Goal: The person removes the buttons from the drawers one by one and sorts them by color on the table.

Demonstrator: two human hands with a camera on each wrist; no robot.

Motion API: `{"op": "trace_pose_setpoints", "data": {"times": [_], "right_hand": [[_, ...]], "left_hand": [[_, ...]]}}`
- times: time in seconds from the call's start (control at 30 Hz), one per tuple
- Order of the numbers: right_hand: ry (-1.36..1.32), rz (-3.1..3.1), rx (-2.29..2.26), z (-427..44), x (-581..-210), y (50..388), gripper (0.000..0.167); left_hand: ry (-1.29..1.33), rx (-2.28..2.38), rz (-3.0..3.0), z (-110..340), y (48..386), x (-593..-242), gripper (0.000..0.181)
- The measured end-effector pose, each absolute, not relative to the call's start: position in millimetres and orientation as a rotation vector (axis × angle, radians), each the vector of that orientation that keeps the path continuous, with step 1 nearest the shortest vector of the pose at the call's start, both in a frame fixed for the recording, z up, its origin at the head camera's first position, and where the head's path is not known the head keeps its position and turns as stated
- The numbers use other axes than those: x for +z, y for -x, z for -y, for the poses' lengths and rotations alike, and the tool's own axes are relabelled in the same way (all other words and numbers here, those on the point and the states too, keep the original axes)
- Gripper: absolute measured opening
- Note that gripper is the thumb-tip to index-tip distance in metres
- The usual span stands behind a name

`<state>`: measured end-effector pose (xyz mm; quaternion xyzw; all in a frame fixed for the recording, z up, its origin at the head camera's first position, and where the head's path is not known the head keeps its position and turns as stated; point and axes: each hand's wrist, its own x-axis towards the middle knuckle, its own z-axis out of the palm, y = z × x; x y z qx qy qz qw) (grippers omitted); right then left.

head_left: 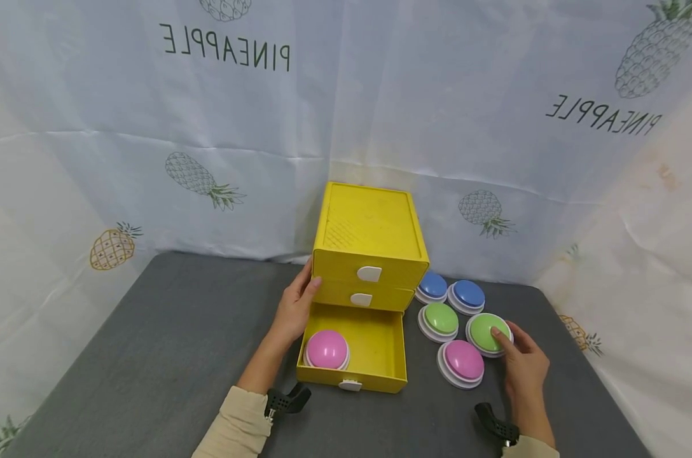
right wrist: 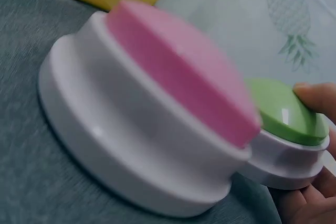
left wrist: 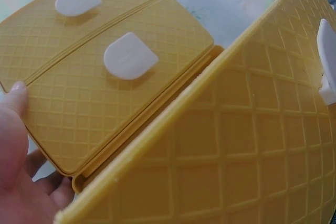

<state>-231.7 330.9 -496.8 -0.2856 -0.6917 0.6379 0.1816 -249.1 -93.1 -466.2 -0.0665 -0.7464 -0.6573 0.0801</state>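
Observation:
My left hand [head_left: 294, 305] holds the left side of a yellow drawer cabinet [head_left: 371, 222], its thumb at the front edge and its fingers along the side. The bottom drawer [head_left: 377, 337] is pulled out, with a pink push button [head_left: 327, 350] on a white base inside at its left. The two upper drawers [left wrist: 121, 87] are closed. On the right, my right hand [head_left: 526, 362] grips a green push button [right wrist: 286, 114], thumb on the dome and fingers at the white base, which looks tilted. Another pink button [head_left: 463, 361] stands close beside it.
Another green button [head_left: 440, 319] and two blue buttons [head_left: 432, 286] stand to the right of the cabinet on the dark grey table [head_left: 208, 356]. A white curtain [head_left: 254, 127] with pineapple prints hangs behind and along both sides.

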Motion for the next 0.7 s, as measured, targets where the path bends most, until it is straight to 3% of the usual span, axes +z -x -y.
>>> {"op": "trace_pose_setpoints", "data": {"times": [0.2, 0.7], "right_hand": [[0.818, 1.93, 1.793, -330.9, -506.2, 232.8, 0.062], [0.715, 2.253, 1.159, -323.1, -516.3, 228.4, 0.06]], "left_hand": [[0.2, -1.97, 2.238, 93.8, 249.0, -465.5, 0.059], [0.204, -1.974, 2.231, 92.6, 247.7, -464.4, 0.059]]}}
